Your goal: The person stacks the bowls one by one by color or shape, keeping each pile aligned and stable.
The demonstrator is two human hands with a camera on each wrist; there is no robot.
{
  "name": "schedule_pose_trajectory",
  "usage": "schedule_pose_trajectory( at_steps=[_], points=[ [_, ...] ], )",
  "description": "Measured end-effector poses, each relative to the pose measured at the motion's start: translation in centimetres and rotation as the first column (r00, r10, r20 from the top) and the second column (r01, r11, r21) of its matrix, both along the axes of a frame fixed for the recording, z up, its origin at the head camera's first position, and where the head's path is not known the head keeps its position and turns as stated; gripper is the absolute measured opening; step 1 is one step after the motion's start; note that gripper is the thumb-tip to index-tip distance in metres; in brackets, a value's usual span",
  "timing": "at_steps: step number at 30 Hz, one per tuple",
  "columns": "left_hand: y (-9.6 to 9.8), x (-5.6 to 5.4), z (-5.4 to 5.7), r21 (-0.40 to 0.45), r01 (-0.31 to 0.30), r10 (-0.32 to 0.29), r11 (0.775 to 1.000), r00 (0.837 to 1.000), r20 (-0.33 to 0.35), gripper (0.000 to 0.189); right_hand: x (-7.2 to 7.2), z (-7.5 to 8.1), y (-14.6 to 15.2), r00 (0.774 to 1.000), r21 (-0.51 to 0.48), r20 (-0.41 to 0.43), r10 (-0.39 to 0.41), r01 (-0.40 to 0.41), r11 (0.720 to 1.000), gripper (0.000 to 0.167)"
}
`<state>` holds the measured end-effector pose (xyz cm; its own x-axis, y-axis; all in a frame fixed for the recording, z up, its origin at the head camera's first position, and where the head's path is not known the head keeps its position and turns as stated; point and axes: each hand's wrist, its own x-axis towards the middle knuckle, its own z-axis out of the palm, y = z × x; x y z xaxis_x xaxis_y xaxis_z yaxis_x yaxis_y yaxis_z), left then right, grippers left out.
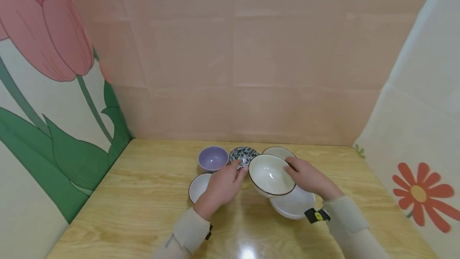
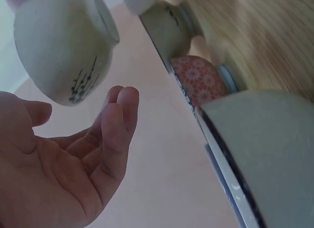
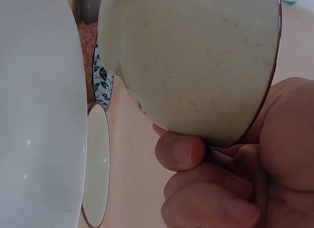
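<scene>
My right hand (image 1: 308, 175) grips the rim of a cream bowl (image 1: 271, 176) with a brown edge, held above the table and tilted so its inside shows in the head view. The thumb and fingers (image 3: 181, 152) pinch that rim in the right wrist view. My left hand (image 1: 224, 185) is just left of the held bowl. In the left wrist view its fingers (image 2: 115, 125) are loosely bent, with a gap between them and the bowl, whose outside carries a small dark drawing. Behind the left hand lies a blue-and-white patterned bowl (image 1: 242, 154) with a red outside.
A purple bowl (image 1: 213, 158) stands at the back left, and a brown-rimmed white bowl (image 1: 198, 188) sits nearer, partly behind the left forearm. Another cream bowl (image 1: 279, 152) is behind the held one. A larger white bowl (image 1: 292, 205) stands front right on the wooden table (image 1: 143, 195).
</scene>
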<state>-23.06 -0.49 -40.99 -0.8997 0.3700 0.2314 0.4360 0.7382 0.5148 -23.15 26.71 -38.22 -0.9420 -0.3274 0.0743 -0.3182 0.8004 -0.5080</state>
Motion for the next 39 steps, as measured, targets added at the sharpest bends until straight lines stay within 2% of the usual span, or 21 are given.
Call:
schedule_pose_trajectory(
  at_steps=[6,12,20,29,34,39],
  points=[
    [1.2,0.2,-0.3,0.017,-0.012,0.013,1.000,1.000,-0.014,0.055,0.8,0.1,1.4,0.999,-0.019,-0.005,-0.041,0.041,0.999,0.037],
    [2.0,0.3,-0.4,0.048,0.010,-0.010,0.999,1.000,0.004,0.057,1.1,0.1,2.6,0.998,-0.034,-0.031,-0.058,0.057,0.998,0.035],
    [3.2,0.2,-0.8,0.060,0.020,-0.022,0.998,1.000,0.023,0.058,1.7,0.0,3.5,0.997,-0.054,0.000,-0.083,0.083,0.995,0.037],
    [4.5,0.2,-0.9,0.183,0.032,-0.051,0.983,0.993,0.102,0.065,2.2,-0.8,4.5,0.993,-0.043,0.004,-0.121,0.121,0.992,0.036],
    [5.4,0.2,-1.3,0.195,0.036,-0.058,0.980,0.992,0.111,0.062,2.3,-1.3,4.9,0.991,-0.044,0.005,-0.133,0.133,0.990,0.034],
    [6.2,-0.1,-1.9,0.208,0.076,-0.106,0.975,0.985,0.136,0.063,2.2,-2.1,5.4,0.991,-0.042,-0.031,-0.130,0.129,0.991,0.031]
  ],
)
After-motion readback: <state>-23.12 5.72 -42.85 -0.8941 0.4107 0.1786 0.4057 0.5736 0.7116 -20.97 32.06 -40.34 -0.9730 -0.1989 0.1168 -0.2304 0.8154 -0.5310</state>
